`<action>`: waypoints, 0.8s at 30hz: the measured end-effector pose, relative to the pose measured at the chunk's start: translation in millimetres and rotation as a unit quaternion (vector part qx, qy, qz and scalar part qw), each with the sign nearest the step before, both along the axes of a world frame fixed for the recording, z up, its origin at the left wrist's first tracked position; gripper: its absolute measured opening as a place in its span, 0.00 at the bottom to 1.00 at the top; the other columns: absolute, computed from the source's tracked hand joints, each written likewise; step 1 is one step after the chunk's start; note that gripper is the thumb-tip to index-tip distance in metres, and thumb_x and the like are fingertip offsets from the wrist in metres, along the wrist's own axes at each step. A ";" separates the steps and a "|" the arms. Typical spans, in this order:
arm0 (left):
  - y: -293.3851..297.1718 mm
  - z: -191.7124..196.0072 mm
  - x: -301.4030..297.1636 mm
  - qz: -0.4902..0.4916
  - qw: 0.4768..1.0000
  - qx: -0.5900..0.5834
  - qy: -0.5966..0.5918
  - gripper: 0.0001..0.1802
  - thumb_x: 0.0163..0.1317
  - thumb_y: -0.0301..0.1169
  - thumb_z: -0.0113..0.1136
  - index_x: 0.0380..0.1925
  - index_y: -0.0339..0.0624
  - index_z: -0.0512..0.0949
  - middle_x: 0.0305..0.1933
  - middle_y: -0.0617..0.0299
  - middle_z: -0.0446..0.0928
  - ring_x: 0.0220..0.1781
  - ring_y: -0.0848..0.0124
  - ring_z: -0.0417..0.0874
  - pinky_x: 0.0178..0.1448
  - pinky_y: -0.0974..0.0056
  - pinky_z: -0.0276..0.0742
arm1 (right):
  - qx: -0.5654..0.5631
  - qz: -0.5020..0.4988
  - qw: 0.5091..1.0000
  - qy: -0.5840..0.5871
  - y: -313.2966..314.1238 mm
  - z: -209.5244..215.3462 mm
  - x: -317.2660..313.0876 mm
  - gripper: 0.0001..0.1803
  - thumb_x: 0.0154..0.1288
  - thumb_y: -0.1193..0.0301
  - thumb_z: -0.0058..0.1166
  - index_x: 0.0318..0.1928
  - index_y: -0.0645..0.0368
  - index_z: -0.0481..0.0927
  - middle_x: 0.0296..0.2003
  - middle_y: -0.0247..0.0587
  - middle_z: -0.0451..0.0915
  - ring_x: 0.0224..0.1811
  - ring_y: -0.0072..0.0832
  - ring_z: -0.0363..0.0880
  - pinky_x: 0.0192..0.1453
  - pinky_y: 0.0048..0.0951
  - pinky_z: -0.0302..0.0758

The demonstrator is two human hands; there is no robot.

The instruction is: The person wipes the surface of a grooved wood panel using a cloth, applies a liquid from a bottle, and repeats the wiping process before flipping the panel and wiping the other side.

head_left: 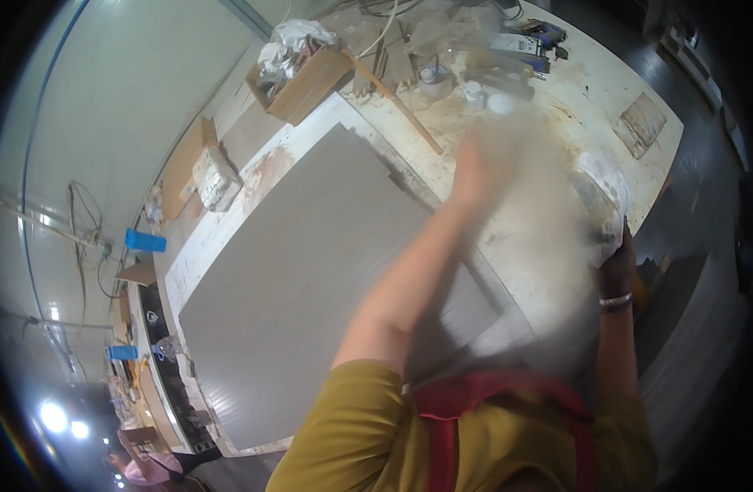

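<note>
Table (614,86) carries the work materials, with a large gray panel (303,271) lying flat at its left side. The left arm extends across the right part of the gray panel. The left hand (479,168) is beyond the panel's right edge, over the table surface. A pale blur covers its fingers; finger spread and any held item cannot be determined. A white round item (500,103) and a small white jar (473,95) are located near that hand, on its far side.

The right hand (617,271) is positioned at the table's right edge, with a band (615,301) on its wrist. Its fingers are closed on the lower end of a white bundle (608,176), which extends away from the hand toward the far side. Part of the white bundle is blurred.

A wooden stick (401,108) lies diagonally between the gray panel and the jar. An open carton (311,86) at the far side of the panel contains crumpled plastic (298,41). A white wrapped package (216,179) rests left of the panel. A flat brown piece (641,125) lies near the far right corner.
</note>
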State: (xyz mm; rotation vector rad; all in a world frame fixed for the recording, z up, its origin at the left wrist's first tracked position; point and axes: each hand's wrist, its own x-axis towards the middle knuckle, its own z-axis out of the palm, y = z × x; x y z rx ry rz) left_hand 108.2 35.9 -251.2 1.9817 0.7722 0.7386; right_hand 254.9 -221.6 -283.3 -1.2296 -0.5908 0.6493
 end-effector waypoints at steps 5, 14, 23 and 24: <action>26.7 38.6 -124.6 0.078 0.996 0.045 0.014 0.42 0.54 0.43 0.65 0.65 0.38 0.57 0.67 0.43 0.58 0.70 0.53 0.58 0.71 0.55 0.54 | 0.083 0.000 0.994 0.069 17.2 44.8 -47.4 0.25 0.71 0.62 0.40 0.60 0.69 0.64 0.50 0.48 0.75 0.47 0.32 0.78 0.51 0.30 0.76; 26.6 -37.6 -545.8 0.348 0.820 0.222 0.397 0.29 0.65 0.42 0.49 0.64 0.42 0.61 0.69 0.50 0.57 0.70 0.52 0.56 0.69 0.51 0.54 | -0.012 0.321 0.906 -0.275 226.1 51.6 -269.5 0.19 0.70 0.61 0.40 0.55 0.56 0.72 0.54 0.44 0.73 0.60 0.35 0.68 0.64 0.36 0.63; 8.2 -51.0 -554.4 0.380 0.784 0.173 0.460 0.27 0.67 0.46 0.42 0.64 0.49 0.61 0.70 0.57 0.56 0.71 0.56 0.54 0.68 0.47 0.50 | -0.315 0.143 0.678 -0.648 329.3 -8.4 -213.5 0.16 0.67 0.63 0.38 0.46 0.56 0.75 0.50 0.45 0.75 0.56 0.40 0.71 0.59 0.40 0.68; 7.5 -49.7 -552.4 0.380 0.784 0.177 0.457 0.27 0.67 0.46 0.42 0.63 0.49 0.62 0.70 0.57 0.57 0.71 0.56 0.54 0.68 0.47 0.50 | -0.317 0.141 0.678 -0.648 326.3 -8.8 -222.6 0.16 0.67 0.63 0.38 0.46 0.56 0.75 0.50 0.45 0.75 0.56 0.40 0.71 0.59 0.40 0.68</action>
